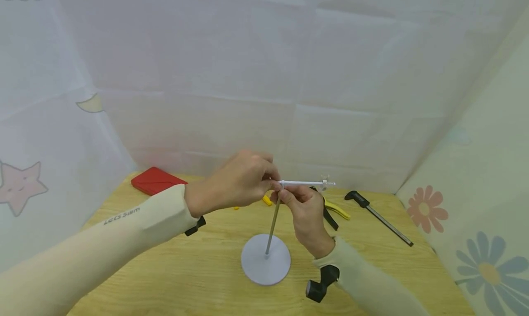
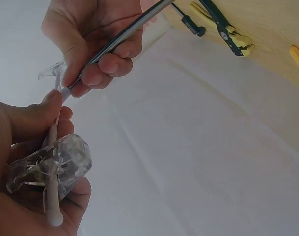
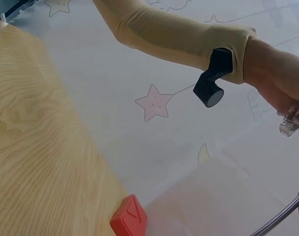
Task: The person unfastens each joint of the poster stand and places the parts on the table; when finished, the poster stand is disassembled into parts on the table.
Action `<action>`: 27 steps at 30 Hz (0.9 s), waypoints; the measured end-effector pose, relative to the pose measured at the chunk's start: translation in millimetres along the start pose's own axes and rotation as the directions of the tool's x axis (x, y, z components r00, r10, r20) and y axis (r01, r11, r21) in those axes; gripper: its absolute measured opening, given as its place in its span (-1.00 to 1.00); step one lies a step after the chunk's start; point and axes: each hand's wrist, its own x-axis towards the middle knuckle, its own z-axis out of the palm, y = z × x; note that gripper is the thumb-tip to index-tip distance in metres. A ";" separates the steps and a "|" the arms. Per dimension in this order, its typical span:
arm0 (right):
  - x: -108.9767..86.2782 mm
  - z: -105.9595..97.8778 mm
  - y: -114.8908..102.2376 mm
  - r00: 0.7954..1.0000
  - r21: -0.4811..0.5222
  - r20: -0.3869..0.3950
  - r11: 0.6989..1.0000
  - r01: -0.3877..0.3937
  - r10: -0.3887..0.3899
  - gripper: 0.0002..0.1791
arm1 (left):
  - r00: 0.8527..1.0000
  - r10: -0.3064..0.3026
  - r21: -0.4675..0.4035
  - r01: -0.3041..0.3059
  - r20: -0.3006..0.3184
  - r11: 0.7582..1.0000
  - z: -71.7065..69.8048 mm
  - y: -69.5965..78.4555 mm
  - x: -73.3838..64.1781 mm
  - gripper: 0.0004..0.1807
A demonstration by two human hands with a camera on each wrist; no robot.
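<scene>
A small stand has a round white base (image 1: 266,272), a metal rod (image 1: 272,224) and a white crossbar (image 1: 303,183) at the top. My left hand (image 1: 239,183) pinches the crossbar near the rod's upper end. Just below that joint, my right hand (image 1: 307,215) grips the rod between thumb and fingers. One clear plastic clip (image 1: 324,183) sits near the crossbar's right end. In the left wrist view, another clear clip (image 2: 73,162) surrounds the bar beside my left fingers, near its rounded tip.
Behind my right hand lies a yellow-and-black hand tool (image 1: 336,209). A black-headed caliper (image 1: 382,219) is at the right. The red case (image 1: 157,180) rests at the back left, and a small yellow piece (image 1: 267,200) lies behind the rod. Printed cloth walls (image 1: 264,100) enclose the wooden table (image 1: 186,270).
</scene>
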 end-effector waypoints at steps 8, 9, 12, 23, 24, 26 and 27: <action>-0.2 0.5 4.7 0.999 -0.022 0.011 0.999 0.035 -0.034 -0.92 | 0.998 -0.017 -0.017 0.018 0.067 1.000 -3.6 0.2 2.9 -0.89; -0.5 0.4 5.2 0.999 -0.024 0.012 0.999 0.041 -0.041 -0.92 | 0.997 -0.023 -0.023 0.024 0.068 0.999 -3.6 0.7 2.7 -0.89; -0.7 0.3 5.7 0.998 -0.026 0.016 0.998 0.058 -0.058 -0.93 | 0.998 -0.021 -0.030 0.023 0.063 0.999 -3.1 1.7 2.0 -0.91; 2.0 1.6 6.3 0.995 -0.038 0.031 0.994 0.101 -0.100 -0.92 | 0.999 -0.029 -0.013 0.029 0.028 0.999 -2.6 1.8 1.1 -0.90; 1.9 1.8 6.3 0.994 -0.035 0.030 0.994 0.104 -0.103 -0.92 | 0.999 -0.028 -0.014 0.029 0.027 0.999 -2.8 2.3 0.7 -0.90; 1.7 2.3 6.3 0.994 -0.031 0.028 0.994 0.106 -0.105 -0.92 | 1.000 -0.018 -0.007 0.018 0.025 1.000 -3.1 2.9 0.5 -0.90; 1.8 2.5 6.2 0.994 -0.028 0.026 0.994 0.106 -0.105 -0.92 | 1.000 -0.013 -0.004 0.014 0.025 1.000 -3.7 3.4 0.5 -0.89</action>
